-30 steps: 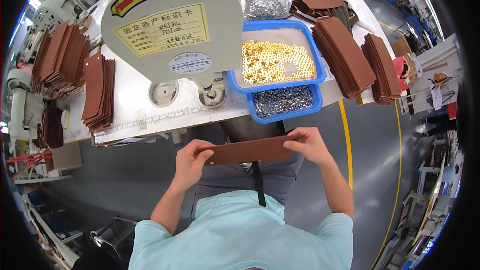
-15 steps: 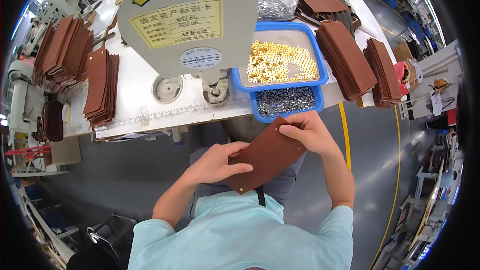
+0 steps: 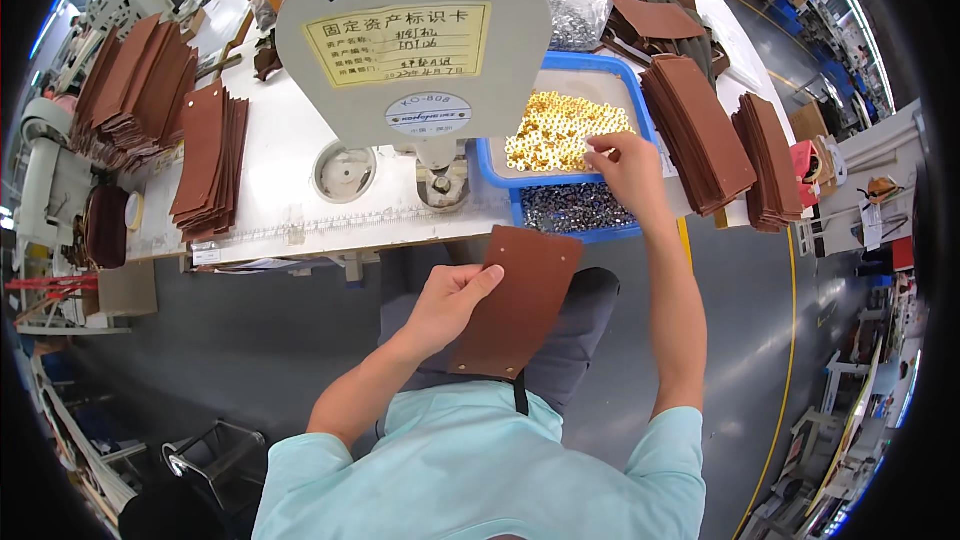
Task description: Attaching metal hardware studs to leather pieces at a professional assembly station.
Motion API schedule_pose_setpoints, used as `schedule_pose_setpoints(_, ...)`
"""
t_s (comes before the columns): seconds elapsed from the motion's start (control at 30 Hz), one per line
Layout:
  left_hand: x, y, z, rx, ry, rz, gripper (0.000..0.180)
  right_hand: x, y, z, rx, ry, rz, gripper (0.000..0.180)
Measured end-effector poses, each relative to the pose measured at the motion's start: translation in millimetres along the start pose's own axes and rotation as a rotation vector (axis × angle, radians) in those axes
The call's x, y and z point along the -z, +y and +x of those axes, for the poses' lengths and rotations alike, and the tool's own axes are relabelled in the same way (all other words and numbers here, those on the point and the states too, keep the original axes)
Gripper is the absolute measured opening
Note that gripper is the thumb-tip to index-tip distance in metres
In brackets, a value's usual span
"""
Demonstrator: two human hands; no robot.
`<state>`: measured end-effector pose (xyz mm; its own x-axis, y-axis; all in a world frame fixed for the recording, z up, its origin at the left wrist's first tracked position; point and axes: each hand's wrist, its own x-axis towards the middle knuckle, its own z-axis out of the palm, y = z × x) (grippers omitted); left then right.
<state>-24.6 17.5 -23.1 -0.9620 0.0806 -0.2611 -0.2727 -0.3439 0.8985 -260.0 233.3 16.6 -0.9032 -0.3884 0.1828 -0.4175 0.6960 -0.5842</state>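
My left hand (image 3: 440, 306) grips a brown leather-like panel (image 3: 532, 292) by its left edge, thumb on top. The panel tilts above my lap, with small holes at its upper end and two gold-coloured metal fittings at its lower end. My right hand (image 3: 632, 176) is over the near right side of a blue tray (image 3: 488, 162), next to a pile of small gold ring-shaped eyelets (image 3: 560, 130). Thumb and fingertips are pinched together; whether an eyelet is between them I cannot make out. Below it is another blue tray with small silver metal pieces (image 3: 568, 208).
A pale press machine (image 3: 420, 90) with a red arrow label rises above the table's front. Stacks of brown panels lie left (image 3: 207, 165) and right (image 3: 695, 135). Behind the trays stand a clear plastic bag (image 3: 578, 0) of metal pieces and folded brown material (image 3: 655, 18).
My right hand has let go of the panel and moved up to the gold eyelets. My left hand keeps hold of the panel, which has turned more upright.
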Motion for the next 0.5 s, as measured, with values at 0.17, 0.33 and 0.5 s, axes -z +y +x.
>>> schedule_pose_setpoints(0.17, -5.5, 27.0, -1.7, 0.178, 0.114, -0.202, 0.037, -6.7, 6.9, 27.1, 0.017, -0.147, -0.071, 0.013)
schedule_pose_setpoints(0.33, 6.3, 20.8, 1.0, 0.271, 0.16, -0.283, 0.042, -7.9, 4.1, 31.1, 0.131, -0.165, -0.204, 0.009)
schedule_pose_setpoints(0.5, 2.9, 24.5, 1.6, 0.264, 0.168, -0.367, 0.041, -1.6, 1.4, 31.4, 0.193, -0.135, -0.369, 0.01)
